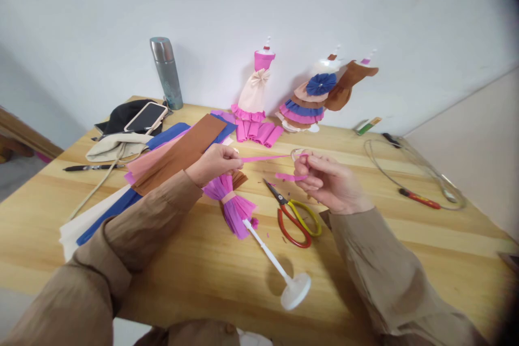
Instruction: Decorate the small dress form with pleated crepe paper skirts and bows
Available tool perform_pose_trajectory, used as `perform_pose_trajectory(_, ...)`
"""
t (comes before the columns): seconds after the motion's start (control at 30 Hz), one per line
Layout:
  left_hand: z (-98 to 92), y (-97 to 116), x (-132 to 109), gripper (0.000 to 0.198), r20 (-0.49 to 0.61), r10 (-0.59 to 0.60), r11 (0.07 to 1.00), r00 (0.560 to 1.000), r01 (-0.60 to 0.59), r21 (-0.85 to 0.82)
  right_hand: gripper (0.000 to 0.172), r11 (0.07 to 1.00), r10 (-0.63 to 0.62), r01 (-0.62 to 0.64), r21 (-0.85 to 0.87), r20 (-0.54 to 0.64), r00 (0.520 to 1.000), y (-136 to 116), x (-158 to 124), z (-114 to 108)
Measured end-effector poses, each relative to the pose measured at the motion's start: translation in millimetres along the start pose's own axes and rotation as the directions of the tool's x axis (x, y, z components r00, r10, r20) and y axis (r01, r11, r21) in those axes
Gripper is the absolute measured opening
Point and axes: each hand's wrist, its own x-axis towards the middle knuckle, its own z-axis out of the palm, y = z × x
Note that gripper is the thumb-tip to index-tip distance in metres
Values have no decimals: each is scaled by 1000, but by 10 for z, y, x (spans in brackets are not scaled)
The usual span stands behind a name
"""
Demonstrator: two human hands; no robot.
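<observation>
A narrow pink paper strip (265, 159) is stretched level between my two hands. My left hand (215, 164) pinches one end of it. With fingers curled, my right hand (327, 179) grips the other part, and a loose end hangs to the left of its fingers. Below my hands lies a purple-pink crepe paper dress (233, 203), gathered at the middle by a pale band. A white stand (270, 254) with a round base sticks out of it toward me. Scissors (290, 211) with red and yellow handles rest to its right, blades apart.
Crepe paper sheets (178, 154) are stacked at left, near a phone (146, 117), a pen (93, 167) and a thermos (167, 73). Dressed miniature dress forms (253, 92) stand along the wall, with folded pink paper (259, 132) before them. A red-handled tool (419, 198) and cable lie right.
</observation>
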Motion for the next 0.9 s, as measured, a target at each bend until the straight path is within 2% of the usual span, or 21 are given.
perform_pose_trajectory(0.13, -22, -20, 0, 18, 31, 163, 959, 986, -166, 231, 33, 1000, -16, 15, -25, -38, 999, -13, -8, 12)
perform_pose_trajectory(0.23, -64, 9, -6, 19, 24, 232, 908, 972, -226, 354, 34, 998, -64, 62, -32, -54, 996, -8, -32, 27)
perform_pose_trajectory(0.33, -129, 100, -41, 15, -61, 269, 899, 961, -228, 375, 35, 995, -55, 53, -82, -29, 998, 29, -71, 45)
perform_pose_trajectory(0.43, -195, 232, -105, 16, -155, 319, 897, 935, -245, 367, 34, 969, -10, 13, -247, 14, 1000, 67, -95, 92)
perform_pose_trajectory(0.53, -239, 356, -173, 17, -204, 376, 885, 904, -285, 367, 33, 931, -22, 49, -362, 79, 997, 45, -49, 204)
perform_pose_trajectory(0.63, -256, 449, -228, 17, -231, 410, 879, 882, -314, 359, 31, 920, -106, 155, -361, 152, 983, -33, 105, 379)
perform_pose_trajectory(0.73, -266, 508, -275, 18, -254, 425, 874, 869, -321, 366, 29, 904, -238, 295, -309, 209, 949, -83, 361, 577)
perform_pose_trajectory(0.83, -292, 531, -301, 21, -279, 454, 857, 846, -329, 395, 26, 895, -270, 338, -291, 250, 930, -34, 661, 750)
perform_pose_trajectory(0.9, -325, 521, -287, 23, -305, 464, 853, 831, -328, 405, 21, 889, -242, 335, -313, 300, 923, 49, 844, 838)
